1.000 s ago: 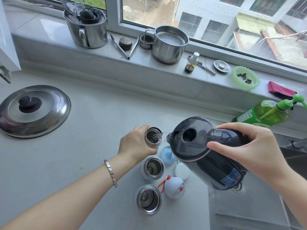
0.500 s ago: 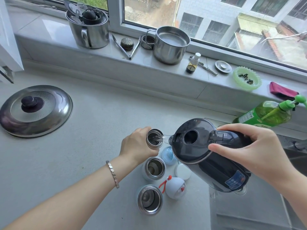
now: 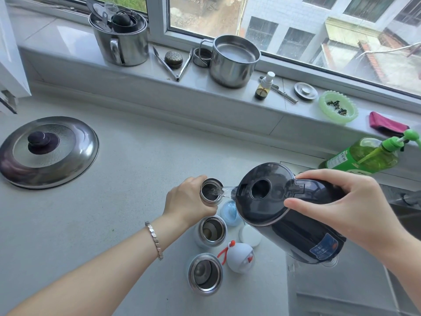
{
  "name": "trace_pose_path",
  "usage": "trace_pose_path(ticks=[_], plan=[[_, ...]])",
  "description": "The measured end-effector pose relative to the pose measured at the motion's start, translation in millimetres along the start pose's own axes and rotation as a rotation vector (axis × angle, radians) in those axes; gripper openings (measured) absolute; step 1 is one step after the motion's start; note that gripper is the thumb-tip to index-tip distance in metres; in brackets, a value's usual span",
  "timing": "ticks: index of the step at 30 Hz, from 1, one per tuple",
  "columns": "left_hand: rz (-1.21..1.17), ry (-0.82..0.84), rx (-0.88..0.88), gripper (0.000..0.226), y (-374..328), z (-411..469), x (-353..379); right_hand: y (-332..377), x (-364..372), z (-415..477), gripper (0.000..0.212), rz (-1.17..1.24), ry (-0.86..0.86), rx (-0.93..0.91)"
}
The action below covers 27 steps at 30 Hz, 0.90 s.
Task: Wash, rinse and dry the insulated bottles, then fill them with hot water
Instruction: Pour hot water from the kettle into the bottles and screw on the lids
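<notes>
Barely anything moved: right hand (image 3: 350, 208) still gripped tilted kettle (image 3: 284, 224), pouring water (image 3: 222, 191) into open bottle (image 3: 210, 193) that left hand (image 3: 186, 199) gripped.

The kettle (image 3: 296, 226) is glossy black with a blue label (image 3: 324, 246), each open bottle (image 3: 205, 273) is silver steel, with a pale blue cap (image 3: 229, 213), a white cap (image 3: 250, 236) and a grey-white cap (image 3: 241, 258) with a red loop, the soap bottle (image 3: 364, 156) is bright green, the dish (image 3: 323, 106) pale green and the cloth (image 3: 385, 126) magenta

Silver link bracelet (image 3: 154, 240), left wrist
</notes>
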<state>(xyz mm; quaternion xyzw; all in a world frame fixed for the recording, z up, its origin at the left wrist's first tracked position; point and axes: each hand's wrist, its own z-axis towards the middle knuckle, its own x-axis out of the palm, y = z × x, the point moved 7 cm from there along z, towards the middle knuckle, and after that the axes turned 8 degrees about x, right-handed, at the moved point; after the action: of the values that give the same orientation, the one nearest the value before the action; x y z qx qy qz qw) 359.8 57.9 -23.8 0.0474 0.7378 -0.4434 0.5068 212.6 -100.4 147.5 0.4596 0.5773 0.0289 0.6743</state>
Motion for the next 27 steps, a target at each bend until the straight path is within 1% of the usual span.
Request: trace_pose_path(ticks=[7,11,20,22,24,27], plan=[[0.022,-0.013,0.0,0.043,2.1,0.7,1.9,1.6,-0.1,0.3,0.045,-0.021,-0.003,0.002],[0.019,-0.012,0.007,0.043,1.5,0.9,1.4,3.5,0.0,0.0,0.043,-0.023,0.007,-0.007],[0.005,-0.011,-0.012,0.045,1.4,0.3,2.0,-1.0,0.1,-1.3,0.046,0.04,0.012,0.023],[-0.003,-0.01,-0.011,0.047,0.4,0.4,2.3,-4.1,0.1,-0.9,0.043,0.077,0.002,0.029],[-0.007,-0.013,-0.011,0.049,-1.2,0.8,1.9,-9.4,1.4,0.2,0.035,0.139,-0.013,0.03],[-0.013,-0.026,-0.004,0.049,-4.7,2.7,0.7,-24.4,7.8,1.2,0.04,0.273,-0.057,0.063]])
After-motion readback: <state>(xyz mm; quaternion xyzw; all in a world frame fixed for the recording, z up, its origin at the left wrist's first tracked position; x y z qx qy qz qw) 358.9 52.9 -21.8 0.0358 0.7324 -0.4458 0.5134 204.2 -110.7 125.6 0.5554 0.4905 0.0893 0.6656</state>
